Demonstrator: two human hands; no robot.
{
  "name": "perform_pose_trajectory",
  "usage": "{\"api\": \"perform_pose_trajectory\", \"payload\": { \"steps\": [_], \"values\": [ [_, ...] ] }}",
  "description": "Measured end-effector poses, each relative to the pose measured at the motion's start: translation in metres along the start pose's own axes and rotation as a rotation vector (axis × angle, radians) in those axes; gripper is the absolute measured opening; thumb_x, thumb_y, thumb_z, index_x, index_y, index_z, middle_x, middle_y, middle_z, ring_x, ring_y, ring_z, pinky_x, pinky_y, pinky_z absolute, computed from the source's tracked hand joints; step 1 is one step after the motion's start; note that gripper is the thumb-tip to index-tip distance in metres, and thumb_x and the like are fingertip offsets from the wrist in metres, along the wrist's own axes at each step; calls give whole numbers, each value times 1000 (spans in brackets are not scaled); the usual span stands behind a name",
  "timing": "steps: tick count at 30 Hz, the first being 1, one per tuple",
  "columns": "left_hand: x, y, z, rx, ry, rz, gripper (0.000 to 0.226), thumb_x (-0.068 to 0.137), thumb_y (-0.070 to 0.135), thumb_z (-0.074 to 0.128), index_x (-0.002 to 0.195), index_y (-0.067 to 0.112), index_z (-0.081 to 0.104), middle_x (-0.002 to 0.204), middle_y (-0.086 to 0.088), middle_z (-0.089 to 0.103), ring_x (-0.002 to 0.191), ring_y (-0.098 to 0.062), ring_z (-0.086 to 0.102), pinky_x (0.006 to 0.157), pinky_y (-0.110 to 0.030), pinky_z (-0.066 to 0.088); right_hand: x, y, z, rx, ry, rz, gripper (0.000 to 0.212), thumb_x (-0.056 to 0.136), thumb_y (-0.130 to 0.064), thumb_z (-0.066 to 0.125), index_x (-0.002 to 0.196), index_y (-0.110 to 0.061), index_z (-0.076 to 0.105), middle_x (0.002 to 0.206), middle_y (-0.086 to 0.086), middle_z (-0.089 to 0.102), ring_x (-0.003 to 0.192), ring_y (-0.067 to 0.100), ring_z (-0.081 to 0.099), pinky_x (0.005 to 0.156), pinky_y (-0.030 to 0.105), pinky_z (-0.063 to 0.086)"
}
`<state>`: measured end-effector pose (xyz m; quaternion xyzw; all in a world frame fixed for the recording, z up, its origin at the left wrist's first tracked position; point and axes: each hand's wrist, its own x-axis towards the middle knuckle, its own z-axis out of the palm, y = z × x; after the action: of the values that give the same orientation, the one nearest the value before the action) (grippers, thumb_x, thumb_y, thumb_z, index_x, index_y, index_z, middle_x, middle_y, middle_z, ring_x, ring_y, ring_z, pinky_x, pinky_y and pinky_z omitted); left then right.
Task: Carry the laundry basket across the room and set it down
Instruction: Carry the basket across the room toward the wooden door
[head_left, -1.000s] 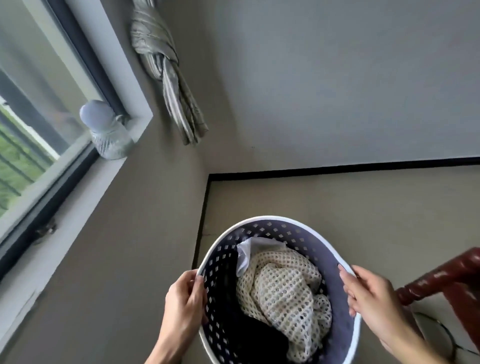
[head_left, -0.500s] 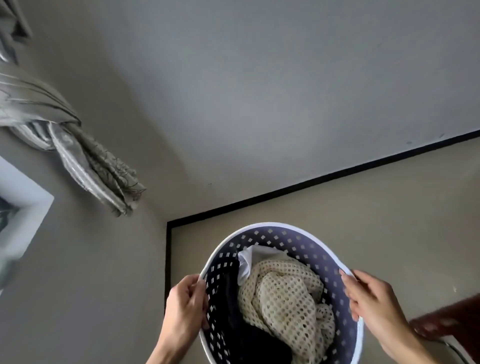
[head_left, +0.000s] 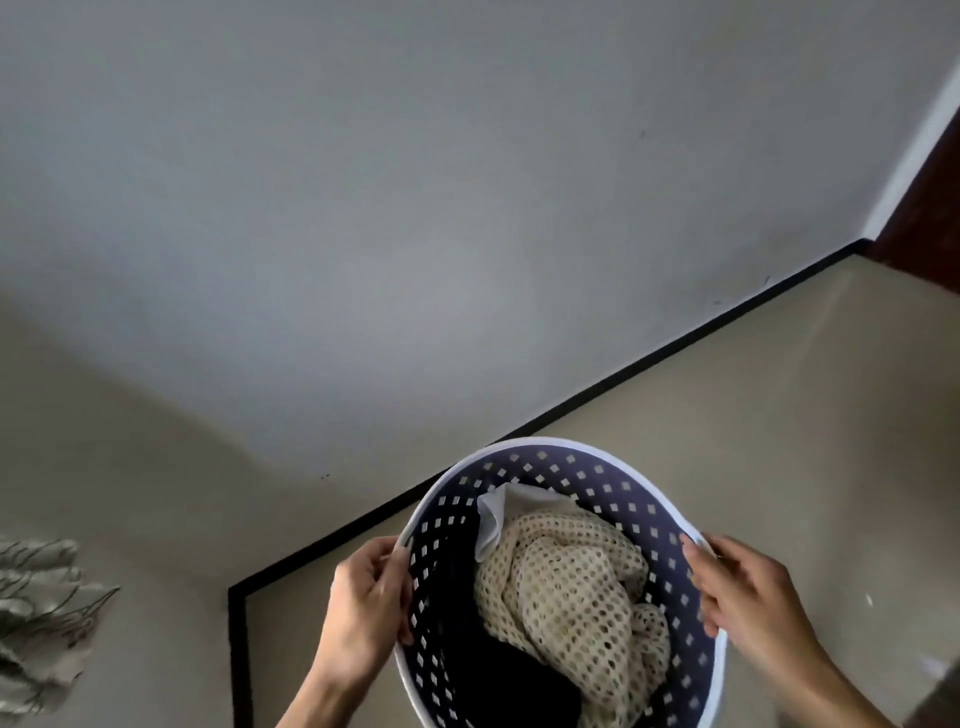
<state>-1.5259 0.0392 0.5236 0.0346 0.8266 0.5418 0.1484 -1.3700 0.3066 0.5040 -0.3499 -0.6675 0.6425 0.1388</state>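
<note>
Navy laundry basket (head_left: 613, 480), both hands gripping its rim, left hand (head_left: 366, 605) and right hand (head_left: 748, 597), has swung rightward; knotted curtain (head_left: 39, 618) now at left edge.

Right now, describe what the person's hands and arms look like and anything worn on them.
Both are bare: the left hand and the right hand show no gloves, and no rings, watch or bracelets can be seen. No sleeves reach the visible forearms, which run off the bottom edge of the picture. The fingernails look short and unpainted, as far as the dim light lets one tell.
</note>
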Motion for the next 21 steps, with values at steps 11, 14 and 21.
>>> {"api": "perform_pose_trajectory", "payload": {
  "steps": [11, 14, 21],
  "values": [
    [247, 87, 59, 78, -330, 125, 24, 99, 13, 45, 87, 10, 65, 48, 0, 43, 35, -11, 42, 34, -27, 41, 136, -50, 43, 93, 381, 143, 12, 91, -9, 59, 89, -14, 70, 45, 1, 49, 45, 21, 38, 51, 37, 36],
    [294, 113, 92, 83, -407, 141, 24, 98, 13, 47, 86, 7, 67, 49, -3, 43, 36, -14, 42, 34, -26, 39, 167, -58, 40, 116, 469, 140, 14, 92, -9, 58, 91, -13, 71, 45, -1, 43, 41, 17, 35, 50, 36, 38],
    [390, 165, 198, 129, -568, 137, 24, 97, 13, 48, 86, 4, 68, 46, 0, 48, 32, -10, 44, 34, -23, 41, 268, -65, -1, 139, 628, 163, 15, 92, -7, 56, 88, -7, 70, 47, 1, 40, 35, 13, 33, 38, 27, 39]
  ]
}}
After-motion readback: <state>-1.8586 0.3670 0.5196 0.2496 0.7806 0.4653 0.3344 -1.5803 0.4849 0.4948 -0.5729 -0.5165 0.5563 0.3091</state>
